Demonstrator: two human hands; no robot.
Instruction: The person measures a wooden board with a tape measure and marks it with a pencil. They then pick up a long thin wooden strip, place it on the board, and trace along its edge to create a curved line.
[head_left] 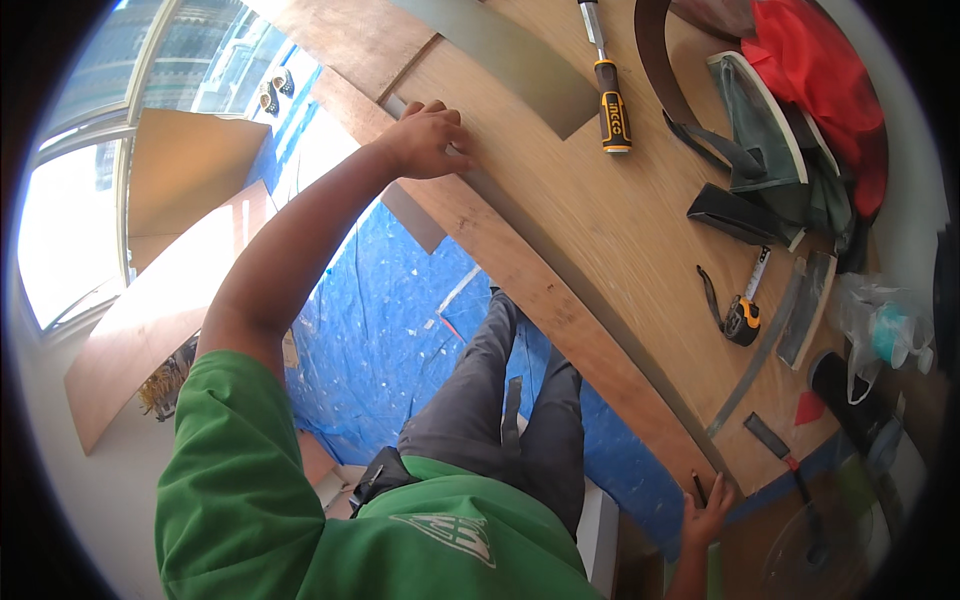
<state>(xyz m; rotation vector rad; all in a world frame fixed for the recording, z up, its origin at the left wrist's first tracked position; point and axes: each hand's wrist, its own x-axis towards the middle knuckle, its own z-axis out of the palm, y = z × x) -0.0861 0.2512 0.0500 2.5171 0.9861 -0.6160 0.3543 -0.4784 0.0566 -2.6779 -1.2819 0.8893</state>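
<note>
Diagonally, the long plank [545,297] lay along the edge of the wooden panel [640,260]. The left hand [430,141] rested, fingers bent, toward its far end, though whether it gripped I couldn't tell; the right hand [708,510], at the near end, held a pencil [699,488].

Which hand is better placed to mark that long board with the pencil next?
Probably the right hand: the pencil sits between its thumb and fingers, at one end of the long board. The left hand is away toward the other end.
</note>
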